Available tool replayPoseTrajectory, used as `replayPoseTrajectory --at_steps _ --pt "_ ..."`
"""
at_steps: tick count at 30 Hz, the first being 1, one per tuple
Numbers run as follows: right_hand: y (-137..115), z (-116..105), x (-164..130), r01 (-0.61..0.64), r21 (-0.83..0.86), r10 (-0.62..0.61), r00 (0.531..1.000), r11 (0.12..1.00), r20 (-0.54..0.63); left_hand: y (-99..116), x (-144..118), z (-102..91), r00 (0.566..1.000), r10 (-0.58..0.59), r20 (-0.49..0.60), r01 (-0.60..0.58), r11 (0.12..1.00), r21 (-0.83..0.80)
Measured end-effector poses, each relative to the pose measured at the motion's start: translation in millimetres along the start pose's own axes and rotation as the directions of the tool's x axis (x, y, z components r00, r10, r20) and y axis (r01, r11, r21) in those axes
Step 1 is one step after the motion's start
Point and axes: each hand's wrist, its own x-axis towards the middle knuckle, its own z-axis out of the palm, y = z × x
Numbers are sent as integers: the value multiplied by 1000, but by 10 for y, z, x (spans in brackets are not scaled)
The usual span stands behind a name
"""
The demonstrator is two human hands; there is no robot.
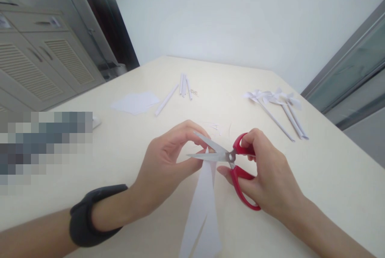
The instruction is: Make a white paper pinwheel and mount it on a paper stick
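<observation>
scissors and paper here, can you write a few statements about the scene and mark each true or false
1. The right hand holds the scissors. True.
2. The scissors are fully shut. False: they are open, with the blades spread apart.
3. The left hand holds the paper near its narrow end. True.
4. The black wristband is worn on the right. False: it is worn on the left.
5. White paper pinwheels lie on the table, beyond the right hand. True.
6. The scissors have blue handles. False: their handles are red.
</observation>
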Motion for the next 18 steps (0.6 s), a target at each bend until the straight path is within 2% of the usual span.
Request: replayPoseTrajectory --at_steps 6,12,15,18 --pt "-9 -16 -15 0 -15 0 1000 1000 -18 23 18 12 1000 -2 -17 3 999 45" --pt "-29 -30 -14 -47 -63 45 999 997 -27 -21 1 7 1000 15 -6 -15 999 -31" --pt "-33 -73 33 -107 17 108 994 994 -9 -28 -10 -5 1000 5 14 -4 998 -63" --pt "27 -117 106 -237 53 234 970 970 63 -18 -16 -11 999 -18 41 21 998 -67"
